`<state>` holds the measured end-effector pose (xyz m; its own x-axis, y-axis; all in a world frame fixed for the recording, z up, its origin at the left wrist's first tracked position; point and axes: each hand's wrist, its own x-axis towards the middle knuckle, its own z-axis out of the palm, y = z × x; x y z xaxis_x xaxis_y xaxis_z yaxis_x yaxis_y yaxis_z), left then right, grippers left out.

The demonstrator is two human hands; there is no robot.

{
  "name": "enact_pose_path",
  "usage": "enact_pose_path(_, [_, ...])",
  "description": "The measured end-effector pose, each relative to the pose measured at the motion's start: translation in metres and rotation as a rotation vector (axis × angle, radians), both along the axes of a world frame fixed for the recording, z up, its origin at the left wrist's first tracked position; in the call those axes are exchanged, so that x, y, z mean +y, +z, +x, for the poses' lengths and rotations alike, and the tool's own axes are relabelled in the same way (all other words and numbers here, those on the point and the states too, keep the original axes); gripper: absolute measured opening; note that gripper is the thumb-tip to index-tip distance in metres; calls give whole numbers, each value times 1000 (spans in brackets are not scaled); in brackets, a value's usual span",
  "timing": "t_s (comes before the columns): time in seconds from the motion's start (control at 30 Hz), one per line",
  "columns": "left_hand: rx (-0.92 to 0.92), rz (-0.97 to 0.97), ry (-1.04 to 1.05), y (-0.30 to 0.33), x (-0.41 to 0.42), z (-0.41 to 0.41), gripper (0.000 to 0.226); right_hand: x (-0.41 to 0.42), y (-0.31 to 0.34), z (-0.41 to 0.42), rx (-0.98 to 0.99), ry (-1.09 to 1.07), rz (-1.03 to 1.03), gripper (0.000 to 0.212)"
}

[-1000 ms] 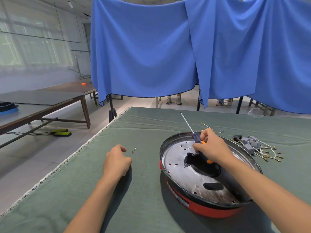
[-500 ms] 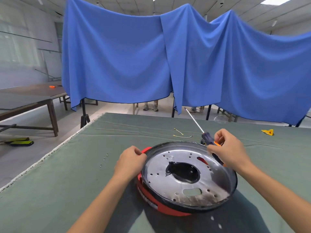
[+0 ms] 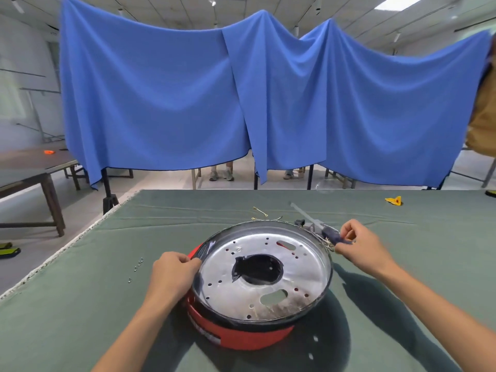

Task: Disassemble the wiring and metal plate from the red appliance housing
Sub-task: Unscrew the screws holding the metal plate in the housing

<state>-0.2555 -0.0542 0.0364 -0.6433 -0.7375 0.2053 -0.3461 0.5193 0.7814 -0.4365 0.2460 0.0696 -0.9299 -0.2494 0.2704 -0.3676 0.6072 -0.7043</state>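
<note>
Fingers of left hand (image 3: 171, 275) grip plate (image 3: 263, 275) rim; right hand (image 3: 359, 244) pinches screwdriver (image 3: 331, 235).

Red housing (image 3: 236, 336), silver plate (image 3: 268, 288), green tablecloth (image 3: 80, 304), blue curtain (image 3: 174, 103), yellow scrap (image 3: 393, 200).

Open green counter (image 3: 80, 304) spreads left of the red housing (image 3: 241, 336), broken only by small screws (image 3: 136, 267); loose wires (image 3: 261, 214) clutter the strip behind it.

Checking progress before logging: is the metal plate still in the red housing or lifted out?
Still in. The metal plate sits in the red housing; the left hand grips its rim.
</note>
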Motion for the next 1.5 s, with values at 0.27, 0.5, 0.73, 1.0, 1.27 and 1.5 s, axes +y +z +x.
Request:
enact_pose_path(0.27, [13, 15, 39, -3, -1, -2, 33, -13, -25, 8, -75, 57, 125, 15])
enact_pose_path(0.5, [18, 19, 71, -4, -4, -5, 52, -31, 20, 40, -313, 128, 207, 27])
enact_pose_path(0.73, [185, 172, 150, 1, -25, 4, 31, -16, 21, 27, -107, -149, 13, 21])
enact_pose_path(1.0, [-281, -308, 174, 1, -2, 7, 31, 21, 3, 11, -229, -313, -114, 25])
enact_pose_path(1.27, [-128, -560, -380, 8, 91, -5, 30, 2, -4, 46, 342, -300, 466, 42])
enact_pose_path(1.5, [-142, -723, -379, -7, 84, -12, 21, -65, -7, 95, 504, 329, 537, 33])
